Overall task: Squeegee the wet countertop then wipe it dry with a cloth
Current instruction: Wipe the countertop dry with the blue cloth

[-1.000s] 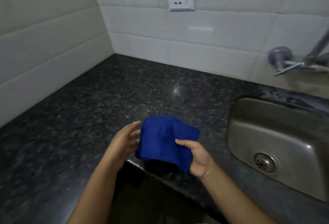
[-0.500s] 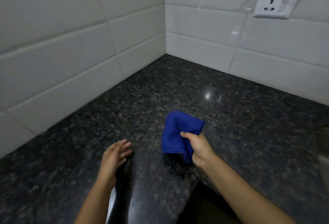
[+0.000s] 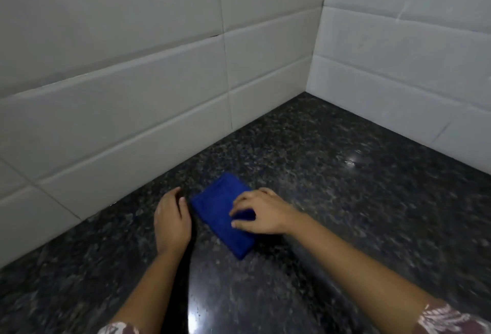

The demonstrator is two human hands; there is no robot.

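Note:
A folded blue cloth (image 3: 220, 208) lies flat on the dark speckled granite countertop (image 3: 345, 214), close to the left tiled wall. My right hand (image 3: 260, 211) presses down on the cloth's right side, fingers spread over it. My left hand (image 3: 171, 220) rests on the counter just left of the cloth, fingers loosely curled, holding nothing. No squeegee is in view.
White tiled walls (image 3: 132, 94) meet in a corner (image 3: 309, 89) at the back of the counter. The counter stretches right and toward me, with light glare on its glossy surface (image 3: 350, 161).
My view has swung left, away from the sink and socket. My right hand has brought the cloth from the air down onto the counter near the left wall. My left hand has moved beside it.

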